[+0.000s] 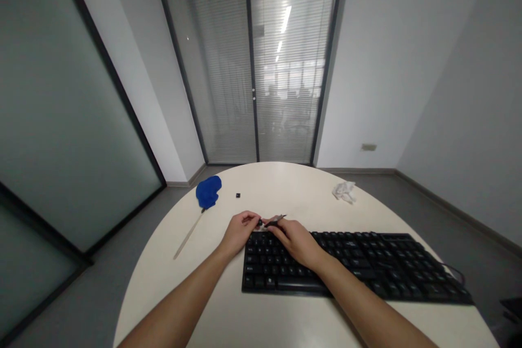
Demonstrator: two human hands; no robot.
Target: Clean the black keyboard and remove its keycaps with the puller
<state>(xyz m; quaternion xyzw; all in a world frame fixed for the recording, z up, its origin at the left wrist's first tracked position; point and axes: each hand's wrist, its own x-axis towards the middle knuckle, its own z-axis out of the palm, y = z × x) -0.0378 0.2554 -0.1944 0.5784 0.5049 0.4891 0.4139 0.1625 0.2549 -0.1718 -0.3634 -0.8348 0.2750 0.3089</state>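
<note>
A black keyboard lies on the round table, with both hands at its upper left corner. My left hand pinches a small black piece, which looks like a keycap, between thumb and fingertips. Closed around a slim dark pointed tool, my right hand rests over the keys, its fingertips meeting those of the left. The tool's tip points up and right; its exact kind is too small to tell. Another small black keycap lies on the table beyond my left hand.
A blue cloth sits at the table's left edge, touching a thin light stick with a dark end. Crumpled white tissue lies at the right. The keyboard's cable runs off the right side of the cream table.
</note>
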